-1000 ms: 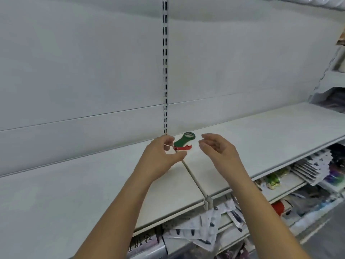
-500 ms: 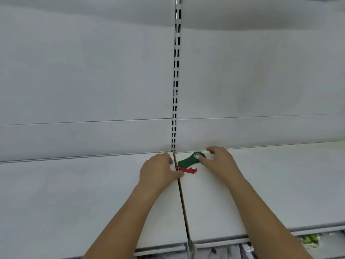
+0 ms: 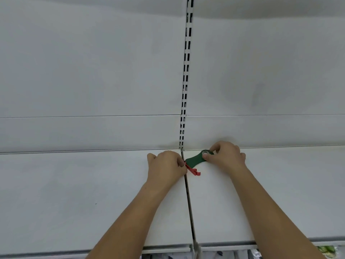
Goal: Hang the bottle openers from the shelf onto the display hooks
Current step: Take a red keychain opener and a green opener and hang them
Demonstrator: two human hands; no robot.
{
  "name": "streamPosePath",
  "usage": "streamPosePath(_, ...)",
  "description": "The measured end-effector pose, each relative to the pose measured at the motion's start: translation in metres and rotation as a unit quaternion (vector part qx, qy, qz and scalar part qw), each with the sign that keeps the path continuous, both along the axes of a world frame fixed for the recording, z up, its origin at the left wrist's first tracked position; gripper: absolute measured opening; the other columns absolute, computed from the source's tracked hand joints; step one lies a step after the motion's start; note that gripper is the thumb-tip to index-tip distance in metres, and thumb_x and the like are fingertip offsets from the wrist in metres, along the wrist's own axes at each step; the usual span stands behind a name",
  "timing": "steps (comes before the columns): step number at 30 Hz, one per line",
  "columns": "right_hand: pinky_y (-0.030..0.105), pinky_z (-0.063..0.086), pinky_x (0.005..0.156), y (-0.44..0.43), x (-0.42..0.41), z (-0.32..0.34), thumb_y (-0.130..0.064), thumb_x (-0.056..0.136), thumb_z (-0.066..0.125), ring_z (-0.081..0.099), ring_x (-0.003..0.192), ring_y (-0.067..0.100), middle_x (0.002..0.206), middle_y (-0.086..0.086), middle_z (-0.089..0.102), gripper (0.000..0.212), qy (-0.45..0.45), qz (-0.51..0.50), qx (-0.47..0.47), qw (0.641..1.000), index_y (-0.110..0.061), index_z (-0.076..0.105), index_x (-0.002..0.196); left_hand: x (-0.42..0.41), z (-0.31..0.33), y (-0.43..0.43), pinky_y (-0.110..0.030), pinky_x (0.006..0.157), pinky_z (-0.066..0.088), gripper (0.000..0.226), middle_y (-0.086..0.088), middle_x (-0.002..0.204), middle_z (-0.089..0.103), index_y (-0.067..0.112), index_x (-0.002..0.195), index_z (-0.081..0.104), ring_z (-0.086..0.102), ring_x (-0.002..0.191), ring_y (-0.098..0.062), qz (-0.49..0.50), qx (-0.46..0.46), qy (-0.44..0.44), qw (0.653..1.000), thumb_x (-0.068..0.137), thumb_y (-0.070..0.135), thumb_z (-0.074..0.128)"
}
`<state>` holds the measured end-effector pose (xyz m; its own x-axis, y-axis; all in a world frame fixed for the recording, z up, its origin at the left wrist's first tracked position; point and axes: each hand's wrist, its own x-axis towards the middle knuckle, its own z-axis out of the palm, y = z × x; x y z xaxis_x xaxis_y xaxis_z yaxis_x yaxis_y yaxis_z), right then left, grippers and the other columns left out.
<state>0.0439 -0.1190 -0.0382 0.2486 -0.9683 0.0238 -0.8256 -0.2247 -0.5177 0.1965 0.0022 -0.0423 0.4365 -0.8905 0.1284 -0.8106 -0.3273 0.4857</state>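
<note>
White shelving fills the view: a flat shelf made of two boards that meet at a narrow seam, and behind it a plain back panel split by an upright metal strip with two rows of dark slots. Both forearms reach forward over the shelf, one on each side of the seam, and the hands meet at the rear edge, just in front of the foot of the slotted strip.

A green bottle opener lies slantwise between the hands, low over the right board, its ring end up and to the right. The right hand pinches that ring end between thumb and forefinger, with the other fingers curled behind it. The left hand is clenched, its fingers nipping the near end of a small red plastic piece that sticks out to the right across the seam. This red piece touches the opener's lower left end; whether the two are joined cannot be told.

Below the shelf's front edge, a strip of packaged goods shows, too blurred to identify.
</note>
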Motion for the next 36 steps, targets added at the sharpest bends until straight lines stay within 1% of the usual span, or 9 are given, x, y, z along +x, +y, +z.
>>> streamPosePath(2,0.035,0.029,0.085,0.001,0.001,0.0,-0.045,0.081,0.073,0.054,0.113,0.022,0.094,-0.012,0.061,0.016,-0.021,-0.004,0.01,1.0,-0.033,0.064,0.087,-0.002,0.001,0.0,-0.033,0.09,0.026,0.012,0.019,0.066,0.055,0.025,0.083,0.073,0.056,0.079,-0.005,-0.001,-0.007,0.013,1.0,0.082,0.029,0.062)
streamPosePath(5,0.038,0.03,0.093,0.002,0.001,-0.002,-0.051,0.083,0.068,0.047,0.121,0.024,0.114,-0.003,0.059,0.035,0.009,-0.008,0.005,1.0,-0.029,0.063,0.11,-0.001,0.004,0.0,-0.032,0.089,0.027,0.008,0.015,0.073,0.063,0.028,0.08,0.067,0.058,0.079,-0.004,0.004,-0.037,0.028,0.999,0.083,0.033,0.064)
streamPosePath(8,0.04,0.03,0.098,0.001,0.001,-0.002,-0.057,0.084,0.062,0.042,0.125,0.027,0.126,0.004,0.054,0.047,0.062,-0.007,0.006,0.998,-0.026,0.063,0.12,0.002,0.006,0.002,-0.033,0.087,0.047,0.007,0.013,0.082,0.068,0.028,0.081,0.066,0.063,0.083,-0.006,0.004,-0.085,0.079,0.993,0.084,0.035,0.067)
streamPosePath(11,0.039,0.029,0.093,0.002,0.002,0.001,-0.053,0.084,0.063,0.043,0.122,0.026,0.12,0.002,0.058,0.035,0.048,-0.005,0.004,0.999,-0.027,0.069,0.107,0.005,0.01,0.008,-0.031,0.079,0.056,0.007,0.016,0.084,0.07,0.03,0.079,0.065,0.066,0.085,-0.002,-0.001,-0.139,0.135,0.981,0.085,0.032,0.068)
streamPosePath(16,0.036,0.027,0.089,0.004,0.002,0.003,-0.055,0.076,0.073,0.045,0.12,0.022,0.106,-0.006,0.06,0.03,-0.002,0.0,0.04,0.999,-0.034,0.067,0.097,0.008,0.023,0.017,-0.009,0.068,0.046,0.011,0.017,0.08,0.072,0.026,0.079,0.069,0.066,0.079,0.005,-0.002,-0.219,0.214,0.952,0.089,0.02,0.068)
streamPosePath(20,0.037,0.036,0.091,0.003,0.002,0.006,-0.043,0.073,0.083,0.06,0.099,0.016,0.096,-0.013,0.065,0.035,-0.097,0.018,0.071,0.993,-0.03,0.06,0.096,0.013,0.029,0.022,-0.007,0.07,0.048,0.009,0.014,0.081,0.075,0.025,0.083,0.073,0.069,0.077,0.002,0.009,-0.244,0.245,0.938,0.09,0.021,0.071)
streamPosePath(24,0.029,0.051,0.066,0.013,0.002,0.011,-0.015,0.076,0.085,0.067,0.077,0.02,0.088,0.005,0.074,0.033,-0.296,0.074,0.116,0.945,-0.017,0.062,0.1,0.019,0.034,0.031,-0.021,0.079,0.054,0.004,0.009,0.085,0.077,0.022,0.089,0.076,0.074,0.085,-0.006,0.023,-0.26,0.285,0.922,0.091,0.022,0.073)
streamPosePath(28,0.033,0.062,0.071,0.026,0.006,0.029,0.001,0.08,0.08,0.073,0.076,0.023,0.081,0.007,0.077,0.028,-0.398,0.146,0.126,0.897,-0.011,0.07,0.103,0.02,0.041,0.048,-0.022,0.073,0.052,0.005,0.005,0.083,0.079,0.018,0.091,0.077,0.075,0.078,-0.007,0.047,-0.282,0.321,0.903,0.091,0.018,0.072)
streamPosePath(36,0.028,0.063,0.066,0.079,0.055,0.059,0.0,0.08,0.079,0.075,0.073,0.018,0.083,0.005,0.079,0.019,-0.409,0.288,0.176,0.848,-0.005,0.076,0.098,0.035,0.053,0.119,-0.031,0.069,0.055,0.003,0.0,0.082,0.079,0.017,0.089,0.078,0.077,0.078,-0.019,0.146,-0.341,0.329,0.868,0.089,0.017,0.074)
